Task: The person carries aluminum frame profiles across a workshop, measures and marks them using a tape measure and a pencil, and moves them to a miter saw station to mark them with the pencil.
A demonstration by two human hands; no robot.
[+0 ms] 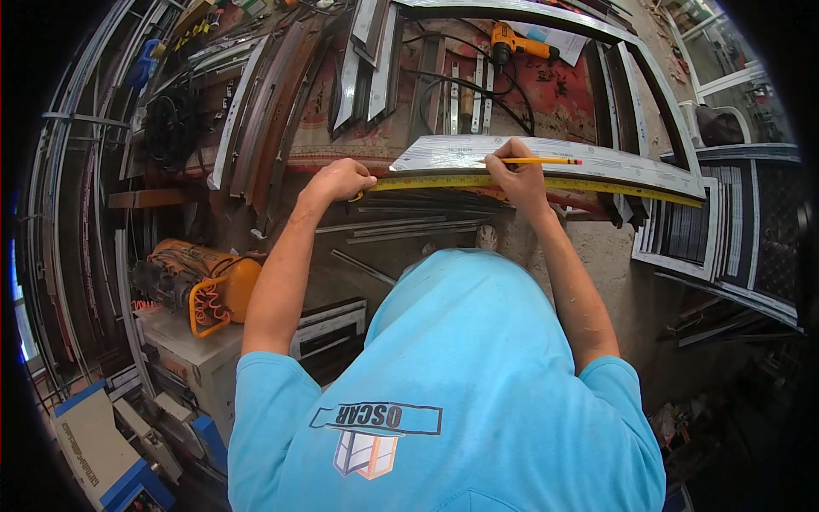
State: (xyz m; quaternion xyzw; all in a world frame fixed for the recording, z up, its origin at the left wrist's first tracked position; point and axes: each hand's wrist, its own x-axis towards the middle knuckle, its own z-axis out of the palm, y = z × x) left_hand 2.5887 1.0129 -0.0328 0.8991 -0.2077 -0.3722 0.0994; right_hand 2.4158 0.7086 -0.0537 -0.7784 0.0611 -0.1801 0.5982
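My left hand [341,181] is closed on the near-left end of a yellow tape measure [435,181]. Its blade runs out to the right along the near edge of a film-wrapped metal frame bar [444,154]. Whether my fingers hold the tape's case or only the blade is hidden. In my right hand [522,181] a yellow pencil [542,160] with a pink eraser is pinched, its tip end at the film on the bar. The right hand rests over the bar and the tape. The bar's left end is cut at a slant, and its right end meets a larger frame [653,81].
A yellow-and-black power drill [516,44] lies on the red-covered bench [559,90] beside black cables. Several loose profiles [256,119] lean at the left. An orange air compressor [209,277] stands at lower left, and framed panels [725,209] are stacked at right.
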